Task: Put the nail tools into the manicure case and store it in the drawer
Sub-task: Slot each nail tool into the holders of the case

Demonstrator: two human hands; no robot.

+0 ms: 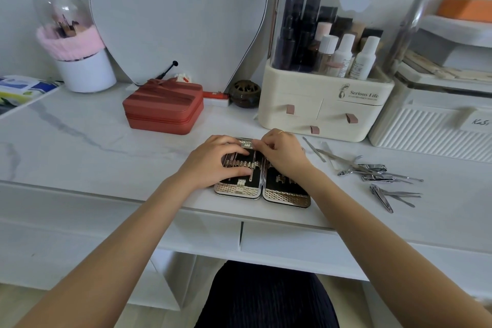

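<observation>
You were loading the manicure case (286, 196); right hand (286, 153) fingers seemingly pinched a tool, left hand (213, 165) fingers pressed flat; loose nail tools (372, 170) right of them were next.

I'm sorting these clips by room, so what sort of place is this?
Most likely a dressing table in a home, perhaps a bedroom. A mirror leans against the wall, a cosmetics organizer holds bottles under a clear cover, and a brush holder stands on the white marble-look tabletop.
</observation>
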